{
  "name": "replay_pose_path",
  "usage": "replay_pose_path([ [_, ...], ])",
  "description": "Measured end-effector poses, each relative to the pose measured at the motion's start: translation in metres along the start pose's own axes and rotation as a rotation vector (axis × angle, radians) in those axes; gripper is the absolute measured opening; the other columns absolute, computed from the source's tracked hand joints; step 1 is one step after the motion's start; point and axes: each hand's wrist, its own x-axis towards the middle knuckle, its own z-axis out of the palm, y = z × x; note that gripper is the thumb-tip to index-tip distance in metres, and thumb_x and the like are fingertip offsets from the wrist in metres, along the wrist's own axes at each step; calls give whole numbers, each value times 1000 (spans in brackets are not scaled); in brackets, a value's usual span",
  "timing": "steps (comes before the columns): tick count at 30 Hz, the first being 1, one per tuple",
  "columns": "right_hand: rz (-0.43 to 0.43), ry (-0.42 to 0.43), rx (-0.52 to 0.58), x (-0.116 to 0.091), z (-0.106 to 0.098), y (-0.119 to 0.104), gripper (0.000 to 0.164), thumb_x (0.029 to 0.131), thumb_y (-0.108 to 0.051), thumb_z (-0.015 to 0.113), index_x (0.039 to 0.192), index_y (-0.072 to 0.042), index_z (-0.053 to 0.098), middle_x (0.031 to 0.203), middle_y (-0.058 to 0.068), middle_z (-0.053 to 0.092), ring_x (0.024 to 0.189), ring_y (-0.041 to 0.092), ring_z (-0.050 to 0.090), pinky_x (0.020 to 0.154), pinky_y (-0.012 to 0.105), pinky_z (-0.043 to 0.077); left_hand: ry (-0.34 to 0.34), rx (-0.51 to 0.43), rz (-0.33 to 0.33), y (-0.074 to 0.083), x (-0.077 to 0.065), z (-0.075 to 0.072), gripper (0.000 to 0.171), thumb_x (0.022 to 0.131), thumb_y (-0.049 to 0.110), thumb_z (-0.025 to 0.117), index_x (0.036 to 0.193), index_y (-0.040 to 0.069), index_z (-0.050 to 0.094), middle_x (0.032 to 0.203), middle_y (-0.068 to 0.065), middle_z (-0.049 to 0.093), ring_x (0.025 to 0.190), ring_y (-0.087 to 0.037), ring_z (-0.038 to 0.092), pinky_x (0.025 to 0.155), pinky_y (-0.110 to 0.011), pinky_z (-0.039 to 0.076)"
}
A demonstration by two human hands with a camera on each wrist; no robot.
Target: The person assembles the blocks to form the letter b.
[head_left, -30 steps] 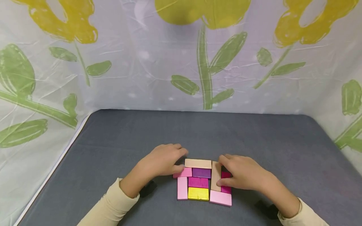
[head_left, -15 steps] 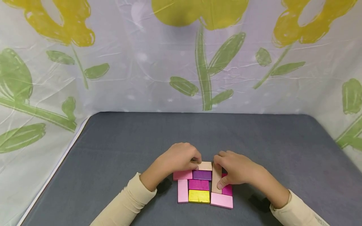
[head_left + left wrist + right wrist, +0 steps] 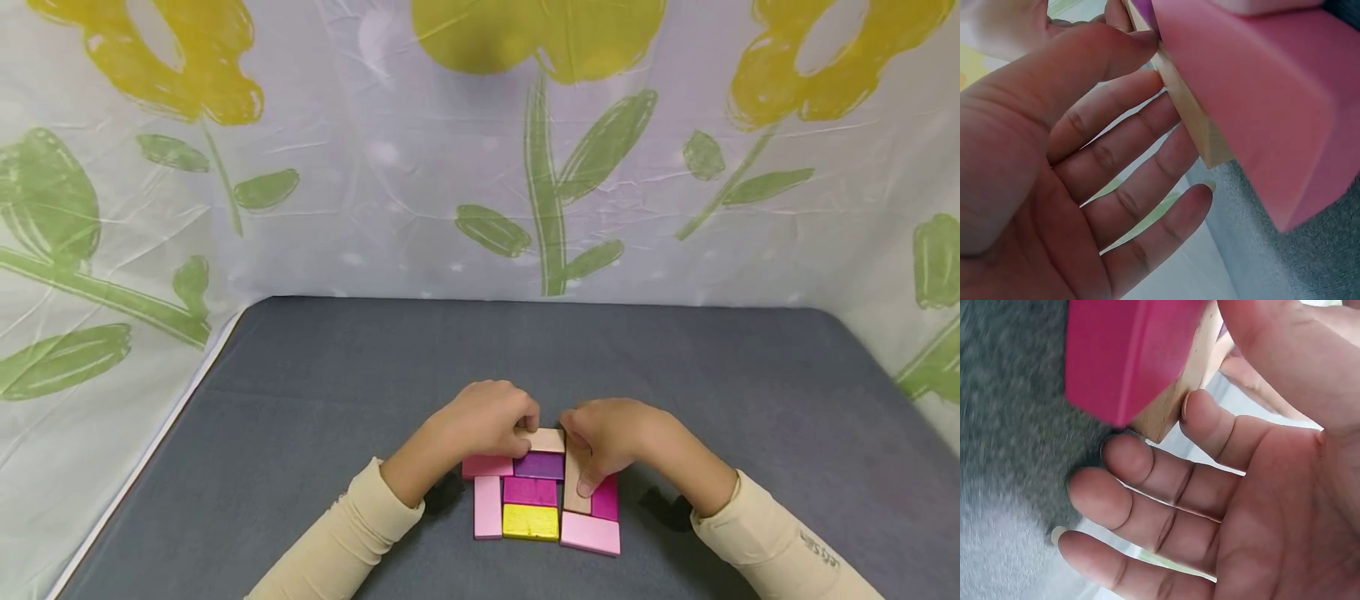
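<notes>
Head view, left hand: the left hand [image 3: 487, 421] pinches the crosswise beige block [image 3: 548, 442] at the far edge of the block layout, thumb on the near side, fingers bent over it.
Head view, right hand: the right hand [image 3: 618, 429] spans the lengthwise beige block [image 3: 573, 473], thumb on its near part, index finger at its far end.
Head view, middle blocks: purple block [image 3: 539, 465], magenta block [image 3: 530, 492] and yellow block [image 3: 530, 522] run nearer in turn.
Head view, sides: rose block [image 3: 487, 467] and upright pale-pink block [image 3: 487, 508] at left; second magenta block [image 3: 604, 500] beside the lengthwise beige one, flat pale-pink block [image 3: 590, 533] below both.
Head view, surface: grey cloth [image 3: 360, 350].
Left wrist view: thumb and fingers close around the crosswise beige block; the little finger is apart from it.
Right wrist view: the index finger meets the lengthwise beige block's end; the other fingers spread loosely.
</notes>
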Motion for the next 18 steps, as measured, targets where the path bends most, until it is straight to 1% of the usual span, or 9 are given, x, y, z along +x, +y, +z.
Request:
replay_pose_path([
  [3,28,-2,-12,4,-3,3,46,67,-29,94,81,-16,52,70,-3,53,66,13,49,61,33,41,17,17,-17,-3,0,0,16,80,12,73,70,21,64,61,12,43,61,-6,42,54,-25,34],
  [6,43,14,-18,10,-9,8,44,70,-28,93,85,-14,54,71,-2,54,67,14,49,62,34,42,35,28,-35,-5,1,0,18,80,12,72,67,21,62,59,11,41,60,-7,41,53,-25,32],
  [12,51,55,9,18,-18,25,43,73,-29,91,88,-12,54,75,-1,53,68,14,49,62,32,42,50,42,-52,-7,1,1,27,79,11,70,61,22,52,57,11,34,57,-7,35,50,-26,27],
  [15,36,120,-1,22,-18,35,42,75,-34,89,88,-13,54,78,-1,55,71,15,51,64,34,44,68,51,-63,-8,1,2,33,77,11,69,57,21,44,55,11,27,55,-7,28,49,-26,20],
  [18,7,222,-28,25,-17,44,41,77,-37,86,87,-13,55,84,-1,55,76,17,54,67,38,47,94,65,-78,-9,1,2,37,76,12,69,56,20,39,55,10,22,54,-7,23,49,-26,16],
])
